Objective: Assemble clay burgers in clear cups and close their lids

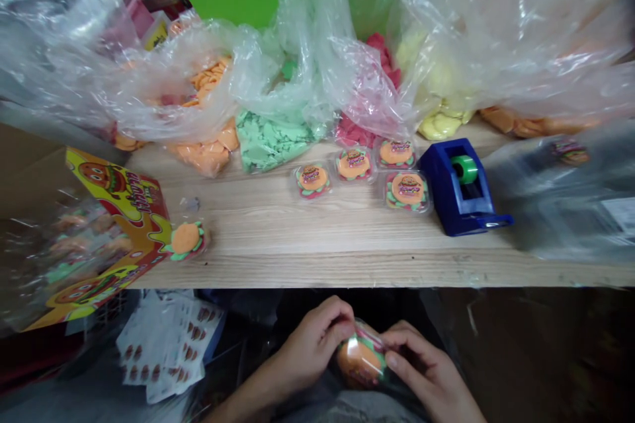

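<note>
Just below the table's front edge, both hands grip a small clear plastic box (pixel 361 360) with a burger-shaped candy inside, its orange bun facing up. My left hand (pixel 325 337) pinches the box's upper left side. On the opposite side, my right hand (pixel 421 363) has its thumb and fingers closed on the right edge. Glare covers part of the lid. Beyond the hands, several similar burger packs (pixel 407 190) stand on the table, with labels on their lids. Another burger pack (pixel 187 239), with no label visible, lies to the left.
Plastic bags of orange (pixel 211 149), green (pixel 275 139), red (pixel 354 129) and yellow pieces (pixel 441 120) line the back. A blue tape dispenser (pixel 456 188) stands right of the packs. At left is a printed display box (pixel 119 205); sticker sheets (pixel 166 344) lie below it.
</note>
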The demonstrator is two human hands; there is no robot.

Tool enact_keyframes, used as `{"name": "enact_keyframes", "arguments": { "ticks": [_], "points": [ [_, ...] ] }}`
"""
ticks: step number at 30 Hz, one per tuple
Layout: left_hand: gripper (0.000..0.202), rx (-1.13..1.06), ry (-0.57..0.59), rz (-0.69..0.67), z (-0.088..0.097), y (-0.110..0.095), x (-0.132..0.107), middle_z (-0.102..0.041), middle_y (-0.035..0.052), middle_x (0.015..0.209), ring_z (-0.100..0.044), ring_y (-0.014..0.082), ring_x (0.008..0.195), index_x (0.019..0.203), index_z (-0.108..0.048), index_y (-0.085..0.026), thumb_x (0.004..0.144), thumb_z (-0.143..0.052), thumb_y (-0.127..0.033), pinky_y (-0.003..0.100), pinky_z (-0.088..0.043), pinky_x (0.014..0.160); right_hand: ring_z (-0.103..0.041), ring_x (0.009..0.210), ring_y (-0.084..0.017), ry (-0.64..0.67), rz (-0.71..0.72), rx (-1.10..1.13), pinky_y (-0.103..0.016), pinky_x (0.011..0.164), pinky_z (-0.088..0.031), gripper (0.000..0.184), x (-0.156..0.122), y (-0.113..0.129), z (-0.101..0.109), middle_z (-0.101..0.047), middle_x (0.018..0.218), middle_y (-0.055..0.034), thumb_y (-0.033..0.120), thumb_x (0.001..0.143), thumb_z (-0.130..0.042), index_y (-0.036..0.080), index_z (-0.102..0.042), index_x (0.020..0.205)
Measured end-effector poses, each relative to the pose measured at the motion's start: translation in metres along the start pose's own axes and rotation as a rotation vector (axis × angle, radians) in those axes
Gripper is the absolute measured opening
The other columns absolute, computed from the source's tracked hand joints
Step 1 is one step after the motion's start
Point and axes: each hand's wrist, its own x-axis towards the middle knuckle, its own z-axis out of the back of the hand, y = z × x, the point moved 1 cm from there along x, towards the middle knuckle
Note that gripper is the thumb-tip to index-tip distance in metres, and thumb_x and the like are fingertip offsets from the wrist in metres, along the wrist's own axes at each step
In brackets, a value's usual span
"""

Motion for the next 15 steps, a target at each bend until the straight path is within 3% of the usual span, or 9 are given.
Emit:
{"name": "enact_keyframes", "arguments": {
  "ticks": [4,9,12,15],
  "points": [
    [0.012,0.206,0.100,-0.100,-0.010,0.003,-0.002,-0.051,-0.0010,0.080,-0.048,0.0122,0.076,0.080,-0.054,-0.021,0.086,-0.045,-0.024,0.021,-0.037,0.070,-0.060,0.069,-0.016,0.005,0.051,-0.103,-0.025,0.064,-0.047,0.013,0.003,0.005,-0.005,-0.062,0.072,-0.0017,0.030,0.079,-0.059,0.024,-0.070,0.076],
    [0.018,0.347,0.061,-0.237,-0.024,0.014,-0.004,-0.051,0.0007,0.074,-0.047,0.0132,0.071,0.077,-0.050,-0.021,0.089,-0.037,-0.025,0.023,-0.037,0.066,-0.059,0.067,-0.016,0.009,0.045,-0.090,-0.026,0.064,-0.046,0.017,0.000,-0.003,-0.008,-0.061,0.069,-0.0015,0.031,0.081,-0.057,0.021,-0.068,0.071],
    [0.015,0.281,-0.011,-0.150,-0.027,0.011,-0.002,-0.051,0.0003,0.072,-0.048,0.0132,0.068,0.076,-0.050,-0.020,0.087,-0.040,-0.024,0.023,-0.038,0.065,-0.057,0.066,-0.016,-0.037,0.021,-0.010,-0.025,0.062,-0.045,0.019,0.001,-0.003,-0.006,-0.060,0.068,-0.0010,0.033,0.080,-0.058,0.021,-0.067,0.069],
    [0.009,0.120,-0.159,-0.062,-0.017,-0.003,0.001,-0.052,0.0010,0.078,-0.050,0.0147,0.074,0.088,-0.053,-0.020,0.083,-0.046,-0.023,0.025,-0.040,0.069,-0.055,0.065,-0.014,-0.151,0.030,0.129,-0.023,0.061,-0.045,0.017,0.007,0.004,-0.002,-0.059,0.068,-0.0002,0.034,0.079,-0.059,0.020,-0.066,0.069]
  ]
}}
